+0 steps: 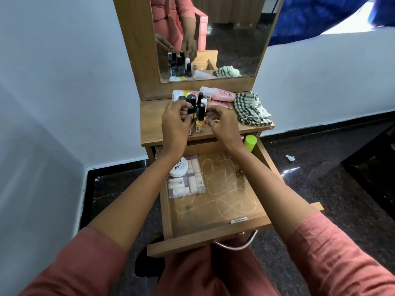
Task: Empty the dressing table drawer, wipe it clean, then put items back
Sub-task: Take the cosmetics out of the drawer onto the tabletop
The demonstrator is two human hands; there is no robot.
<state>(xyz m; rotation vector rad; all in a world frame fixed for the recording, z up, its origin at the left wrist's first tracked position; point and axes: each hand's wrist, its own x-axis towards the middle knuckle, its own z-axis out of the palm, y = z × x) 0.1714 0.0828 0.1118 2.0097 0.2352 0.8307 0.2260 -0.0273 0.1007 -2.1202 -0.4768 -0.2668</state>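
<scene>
Drawer [188, 245] out, pouch [186, 184] along left wall

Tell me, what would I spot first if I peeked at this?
The left hand and right hand curl around a bunch of black-capped nail polish bottles on the dressing table top. Below them the drawer stands wide open, with white squiggly marks on its floor. A checked cloth lies crumpled at the top's right end.

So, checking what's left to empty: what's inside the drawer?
A white tub, a clear pouch of small bottles, a green-capped bottle and a small metal piece. Forearms hide parts of the drawer.
</scene>
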